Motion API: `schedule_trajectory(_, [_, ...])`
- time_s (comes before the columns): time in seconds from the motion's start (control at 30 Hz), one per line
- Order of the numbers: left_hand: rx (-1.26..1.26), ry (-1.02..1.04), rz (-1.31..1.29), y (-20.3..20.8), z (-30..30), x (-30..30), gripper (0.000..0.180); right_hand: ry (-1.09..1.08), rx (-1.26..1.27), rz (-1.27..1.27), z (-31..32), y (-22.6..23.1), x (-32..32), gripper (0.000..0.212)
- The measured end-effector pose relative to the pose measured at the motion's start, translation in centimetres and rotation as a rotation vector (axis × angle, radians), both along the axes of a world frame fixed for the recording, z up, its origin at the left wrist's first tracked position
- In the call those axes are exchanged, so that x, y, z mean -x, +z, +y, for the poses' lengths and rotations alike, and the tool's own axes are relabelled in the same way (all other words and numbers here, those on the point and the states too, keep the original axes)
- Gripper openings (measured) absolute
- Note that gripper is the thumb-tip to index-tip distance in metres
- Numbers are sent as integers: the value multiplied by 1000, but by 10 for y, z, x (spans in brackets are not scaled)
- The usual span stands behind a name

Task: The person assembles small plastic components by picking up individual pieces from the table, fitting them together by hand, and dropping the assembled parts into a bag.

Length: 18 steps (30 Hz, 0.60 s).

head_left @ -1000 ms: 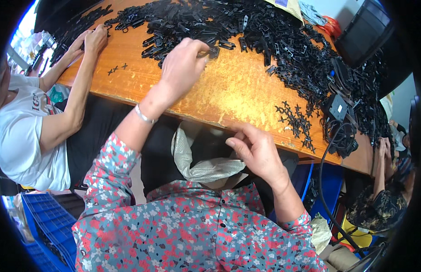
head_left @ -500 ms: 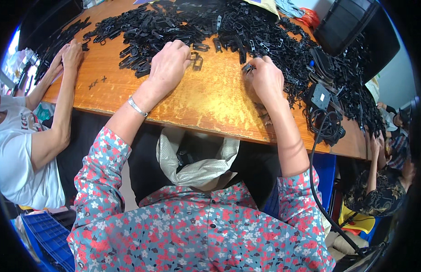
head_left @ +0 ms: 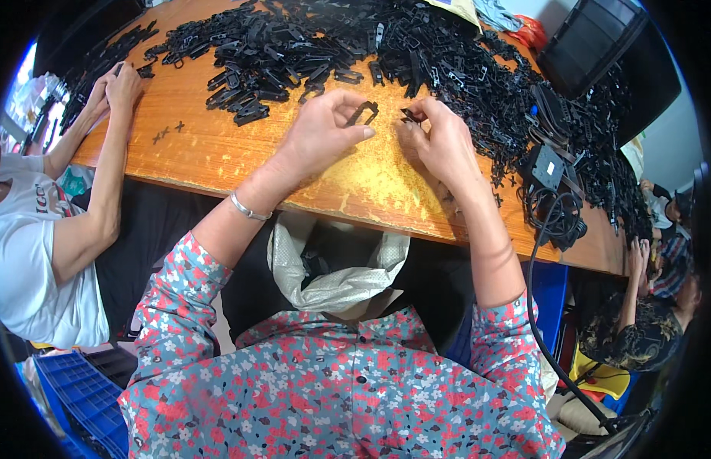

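My left hand pinches a black, open frame-shaped plastic part above the middle of the worn wooden table. Its wrist wears a silver band. Facing it a short way to the right, my right hand has thumb and fingers closed on a small dark piece, too small to name; the two pieces are apart. Beyond my left hand lies a pile of black plastic frame parts. A denser heap of smaller black parts spreads beyond and right of my right hand.
A black box with coiled cable lies at the table's right. An open white sack hangs below the front edge. Small cross-shaped parts lie left. One person's hands work at far left; another person sits right. A black crate stands behind.
My left hand has moved right and nearer from the pile's edge, now lifting a frame part. My right hand has shifted slightly left, a small dark piece still in its fingers.
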<state>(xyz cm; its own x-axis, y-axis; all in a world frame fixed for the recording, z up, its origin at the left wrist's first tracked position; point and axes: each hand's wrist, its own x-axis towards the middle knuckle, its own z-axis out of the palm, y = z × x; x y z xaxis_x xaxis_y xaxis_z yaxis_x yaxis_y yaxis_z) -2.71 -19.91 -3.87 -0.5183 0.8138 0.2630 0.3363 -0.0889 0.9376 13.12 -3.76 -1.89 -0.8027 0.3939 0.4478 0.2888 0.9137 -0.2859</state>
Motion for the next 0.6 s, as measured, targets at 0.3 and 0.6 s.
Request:
schedule_trajectory(0.3, [-87,-131,-345,-12,10,-21,30,71,632,421,-63,-9,-11,19])
schedule_trajectory(0.6, [-37,-306,-552,5,-7,-37,23,-19,477,515,-53,-20,-21,8])
